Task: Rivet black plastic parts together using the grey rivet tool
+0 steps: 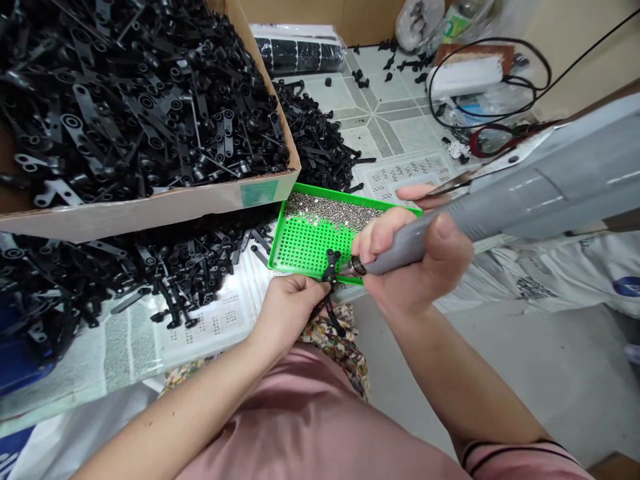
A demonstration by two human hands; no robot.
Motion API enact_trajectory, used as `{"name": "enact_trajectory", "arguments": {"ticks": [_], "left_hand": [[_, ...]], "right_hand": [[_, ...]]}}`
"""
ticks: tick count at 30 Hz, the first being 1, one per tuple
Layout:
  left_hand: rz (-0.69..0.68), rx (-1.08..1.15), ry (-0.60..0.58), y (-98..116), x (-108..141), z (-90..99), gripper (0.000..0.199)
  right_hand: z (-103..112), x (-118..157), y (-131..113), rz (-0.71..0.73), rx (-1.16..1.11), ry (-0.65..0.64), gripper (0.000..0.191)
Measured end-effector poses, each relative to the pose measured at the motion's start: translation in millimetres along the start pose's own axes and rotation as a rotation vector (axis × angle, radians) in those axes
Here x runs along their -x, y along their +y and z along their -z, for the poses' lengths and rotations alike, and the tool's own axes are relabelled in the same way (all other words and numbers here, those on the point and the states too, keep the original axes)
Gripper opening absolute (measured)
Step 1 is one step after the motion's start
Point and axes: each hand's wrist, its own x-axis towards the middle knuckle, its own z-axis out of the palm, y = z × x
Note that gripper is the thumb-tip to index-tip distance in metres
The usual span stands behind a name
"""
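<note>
My left hand (295,300) is closed, pinching a black plastic linkage part (331,270) above the near edge of a green tray (274,250). In my right hand (425,267) is a grey powered screwdriver (403,247), gripped round its barrel, with the index finger reaching forward along it. The screwdriver's metal tip (350,268) points left and meets or nearly meets the black part; the exact contact is too small to tell. Small silvery screws (333,211) lie heaped along the far side of the tray, whose floor is full of holes.
A cardboard box (200,200) heaped with black parts stands at the left. More loose black parts (190,260) spread before and behind it. A wrapped roll (300,55) lies at the back. Scissors (510,157) and a black cable (500,123) are at the right.
</note>
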Motion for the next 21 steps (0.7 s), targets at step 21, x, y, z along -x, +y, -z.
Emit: {"name": "enact_trajectory", "arguments": {"ticks": [21], "left_hand": [[0.022, 0.041, -0.027, -4.8, -2.7, 0.8, 0.027]], "right_hand": [[-2.9, 7.3, 7.3, 0.043, 0.006, -0.059, 0.021]]}}
